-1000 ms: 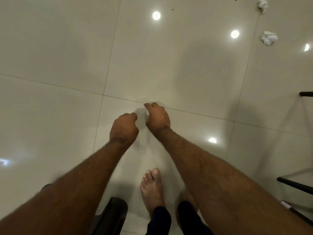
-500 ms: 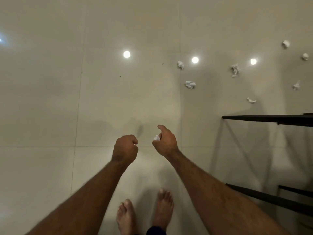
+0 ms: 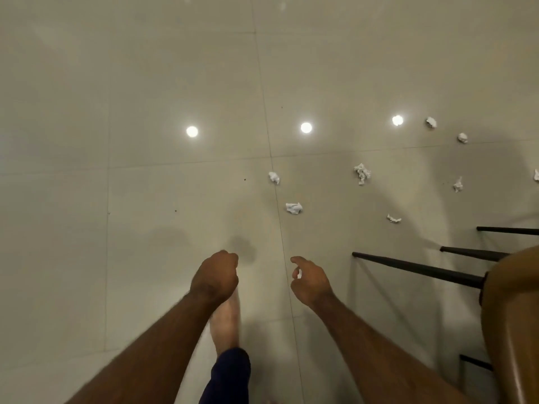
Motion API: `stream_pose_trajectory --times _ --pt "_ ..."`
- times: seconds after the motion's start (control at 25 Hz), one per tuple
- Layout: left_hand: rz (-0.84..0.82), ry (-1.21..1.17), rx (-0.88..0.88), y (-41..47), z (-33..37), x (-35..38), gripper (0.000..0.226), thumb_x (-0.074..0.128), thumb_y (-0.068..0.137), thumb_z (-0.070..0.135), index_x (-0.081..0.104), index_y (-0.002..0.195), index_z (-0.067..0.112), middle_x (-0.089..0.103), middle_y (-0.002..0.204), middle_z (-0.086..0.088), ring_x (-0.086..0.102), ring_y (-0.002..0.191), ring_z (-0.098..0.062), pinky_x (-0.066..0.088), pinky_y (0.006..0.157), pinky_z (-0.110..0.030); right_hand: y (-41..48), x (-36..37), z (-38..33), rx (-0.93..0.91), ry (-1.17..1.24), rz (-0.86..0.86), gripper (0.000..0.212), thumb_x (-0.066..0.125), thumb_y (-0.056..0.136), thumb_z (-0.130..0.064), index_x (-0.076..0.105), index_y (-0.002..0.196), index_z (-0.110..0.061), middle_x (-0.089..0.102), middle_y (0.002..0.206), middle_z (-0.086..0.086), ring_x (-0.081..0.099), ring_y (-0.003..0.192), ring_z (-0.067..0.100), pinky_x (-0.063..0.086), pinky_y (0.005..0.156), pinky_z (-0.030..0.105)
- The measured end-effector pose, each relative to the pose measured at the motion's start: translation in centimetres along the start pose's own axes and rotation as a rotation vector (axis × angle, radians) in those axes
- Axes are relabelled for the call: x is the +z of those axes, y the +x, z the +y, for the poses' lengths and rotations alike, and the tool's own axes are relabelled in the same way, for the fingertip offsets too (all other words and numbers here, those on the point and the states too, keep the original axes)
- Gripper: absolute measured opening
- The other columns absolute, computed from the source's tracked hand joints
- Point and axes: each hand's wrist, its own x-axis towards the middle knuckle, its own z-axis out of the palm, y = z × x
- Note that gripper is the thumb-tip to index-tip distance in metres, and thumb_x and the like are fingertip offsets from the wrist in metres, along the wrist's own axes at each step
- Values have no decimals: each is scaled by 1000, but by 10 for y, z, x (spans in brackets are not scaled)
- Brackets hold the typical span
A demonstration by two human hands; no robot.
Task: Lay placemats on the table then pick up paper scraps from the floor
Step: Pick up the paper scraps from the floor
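Scraps (image 3: 294, 208) nearer, chair (image 3: 510, 316) now in view

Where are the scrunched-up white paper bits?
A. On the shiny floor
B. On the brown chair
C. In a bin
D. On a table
A: the paper scraps lie scattered on the tiled floor, not on or in anything else.

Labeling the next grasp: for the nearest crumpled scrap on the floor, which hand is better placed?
Right. The right hand is closest to the nearest scrap, its fingers loosely curled, and most other scraps lie on that side. The left hand is a closed fist, farther off.
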Motion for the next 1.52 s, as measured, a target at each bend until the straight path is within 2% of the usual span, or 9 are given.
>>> stream_pose_trajectory --times 0.12,0.28,0.48,0.56,0.72,0.92,1.08,1.36,1.52 --pt "-17 48 68 48 14 -24 34 48 84 -1 64 112 7 61 112 -12 60 101 -32 50 86 -40 40 -21 -11 46 -17 34 43 48 89 -13 61 128 -24 66 123 3 61 110 21 49 95 31" --pt "-41 102 97 112 24 -35 36 46 86 -3 65 116 6 62 116 -13 61 105 -33 51 90 -42 105 -25 -24 44 -35 96 35 47 94 -21 61 126 -22 65 124 7 58 116 26 47 96 34" --pt "-66 103 76 183 32 -21 39 47 82 -6 66 114 4 63 117 -15 62 106 -36 54 91 -44 187 -15 -19 -34 -78 177 46 50 93 -6 60 136 -19 60 139 6 54 129 26 39 106 30" --pt "-78 111 89 210 34 -10 39 48 80 -6 67 113 3 63 116 -15 61 105 -36 54 90 -45 222 -13 -14 -114 -102 210 53 53 88 -1 57 138 -19 56 139 7 58 124 30 43 102 34" --pt "-71 108 97 250 30 5 39 50 77 -6 67 111 1 64 115 -16 60 107 -38 53 91 -47 275 -12 -17 -154 -286 171 56 54 92 -9 43 146 -22 45 145 7 64 105 38 54 86 43" --pt "-71 118 75 274 15 18 37 51 79 -5 67 112 1 64 114 -16 60 106 -37 53 89 -45 298 10 -19 -80 -387 108 61 54 91 -5 36 148 -19 44 136 15 63 101 39 52 84 42" --pt "-67 121 59 278 11 21 35 52 80 -3 67 111 2 64 115 -16 61 104 -37 53 88 -43 302 13 -21 -84 -383 94 56 50 94 -5 37 147 -16 45 132 18 63 102 42 52 85 44" --pt "-35 83 19 286 12 15 33 54 80 -3 68 110 1 65 115 -16 62 103 -36 55 88 -44 332 -8 -71 -224 -181 287 58 61 96 -12 39 149 -18 50 131 14 62 104 36 53 87 43" --pt "6 45 2 295 11 10 34 53 79 -5 69 109 0 66 113 -16 60 95 -30 55 86 -44 365 -15 -102 -275 -201 290 61 62 96 -15 37 151 -17 52 134 13 61 111 35 54 90 43"
